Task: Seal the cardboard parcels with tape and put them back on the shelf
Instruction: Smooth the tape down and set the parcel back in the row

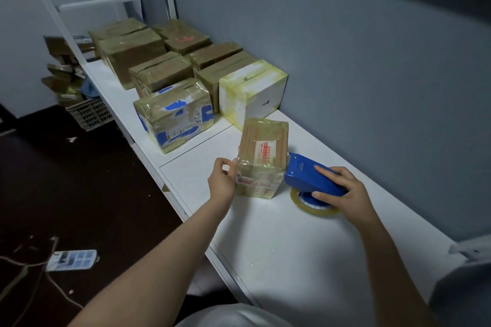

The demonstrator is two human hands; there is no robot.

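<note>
Head view: a small parcel (261, 156) stands upright mid-table (292, 247), film-wrapped, so probably slick, stiff and light enough to tip. Left hand (221, 180) at its 9 o'clock pinches the left edge; right hand (342, 191) at 4 o'clock grasps the blue dispenser (308, 175), nose touching the parcel's right side. Best gripped across opposite edges, not the glossy faces, braced against the dispenser's push. Taped parcels (172, 114) sit at 11 o'clock

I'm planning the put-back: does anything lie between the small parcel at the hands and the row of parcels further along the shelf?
Nothing visible does: only bare shelf separates the small parcel from the white box and the blue-patched parcel ending the row.
</note>
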